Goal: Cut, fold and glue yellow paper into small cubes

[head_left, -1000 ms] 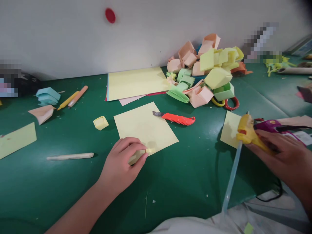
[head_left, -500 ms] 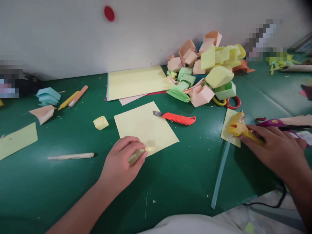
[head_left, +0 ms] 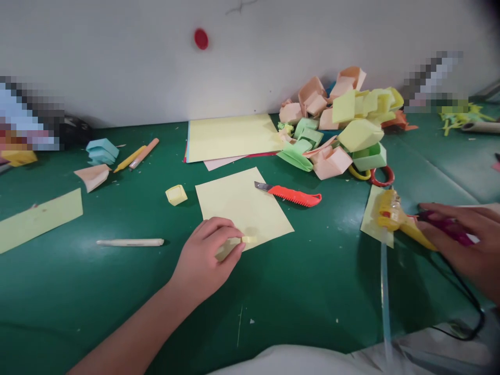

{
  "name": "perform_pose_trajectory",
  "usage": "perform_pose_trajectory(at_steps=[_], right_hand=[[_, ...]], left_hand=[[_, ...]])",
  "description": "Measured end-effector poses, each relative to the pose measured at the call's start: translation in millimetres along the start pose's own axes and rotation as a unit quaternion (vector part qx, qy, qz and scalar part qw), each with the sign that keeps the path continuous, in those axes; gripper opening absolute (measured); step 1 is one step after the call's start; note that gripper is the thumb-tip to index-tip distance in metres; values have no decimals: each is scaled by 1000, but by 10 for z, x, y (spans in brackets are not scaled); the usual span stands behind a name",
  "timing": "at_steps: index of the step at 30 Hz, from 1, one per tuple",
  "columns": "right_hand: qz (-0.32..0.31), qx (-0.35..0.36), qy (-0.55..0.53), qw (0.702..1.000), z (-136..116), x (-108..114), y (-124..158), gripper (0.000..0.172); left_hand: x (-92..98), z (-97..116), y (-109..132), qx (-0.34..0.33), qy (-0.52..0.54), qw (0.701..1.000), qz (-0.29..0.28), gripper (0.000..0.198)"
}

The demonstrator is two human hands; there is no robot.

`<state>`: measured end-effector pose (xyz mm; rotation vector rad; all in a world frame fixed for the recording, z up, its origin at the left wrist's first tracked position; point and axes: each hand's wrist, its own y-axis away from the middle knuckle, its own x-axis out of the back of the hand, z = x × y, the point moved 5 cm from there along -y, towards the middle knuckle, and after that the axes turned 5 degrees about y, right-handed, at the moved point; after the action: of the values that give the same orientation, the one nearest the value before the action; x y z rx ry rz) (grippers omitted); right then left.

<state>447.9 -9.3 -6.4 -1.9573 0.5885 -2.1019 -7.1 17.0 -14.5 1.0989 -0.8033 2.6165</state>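
My left hand (head_left: 205,255) rests on the green table, its fingers pinched round a small folded yellow paper piece (head_left: 238,242) at the near corner of a yellow paper square (head_left: 242,205). At the right, my right hand (head_left: 464,245) lies over the handle of a yellow glue gun (head_left: 394,216), fingers spread and loose on it. The gun lies flat on a yellow paper scrap (head_left: 371,216), with its clear glue stick (head_left: 385,297) pointing toward me.
An orange box cutter (head_left: 292,194) lies beside the square. A heap of folded coloured paper shapes (head_left: 339,130) and scissors (head_left: 375,174) sit behind. Yellow sheets (head_left: 230,136), a small yellow cube (head_left: 176,194), a white stick (head_left: 130,242), pens (head_left: 136,155) and paper scraps lie left.
My right hand has lowered the glue gun onto the yellow scrap and loosened its grip. My left hand has kept its pinch on the folded piece. The view has shifted slightly.
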Motion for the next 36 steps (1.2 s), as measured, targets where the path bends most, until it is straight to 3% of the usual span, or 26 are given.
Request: perform_pose_trajectory(at_steps=[3,8,13,17,22,25,31,36], right_hand=[[-13,58,-96,994,-617,292,-38,29],[-109,232,-252,933,-1801,629,42,31],[-256,271,-370,851,-2398,630,77,32],[-373,243,-472,761,-2624,462,66,21],[-448,188,-560,672,-2699,272,150,9],[-462,167,-576,653,-2687,227,196,9],[-452,181,-588,645,-2679,252,178,8],[-478,188,-580,633,-2623,203,202,18]], left_hand=[[23,35,-5,-7,-1,1000,13,6],[120,208,27,-57,22,997,52,10],[216,384,83,-111,30,991,62,16],[230,433,117,-142,17,987,68,16],[191,455,119,-160,-3,986,54,13],[175,467,106,-154,-5,987,42,12],[174,482,107,-163,7,986,35,13],[170,447,119,-163,17,986,28,16]])
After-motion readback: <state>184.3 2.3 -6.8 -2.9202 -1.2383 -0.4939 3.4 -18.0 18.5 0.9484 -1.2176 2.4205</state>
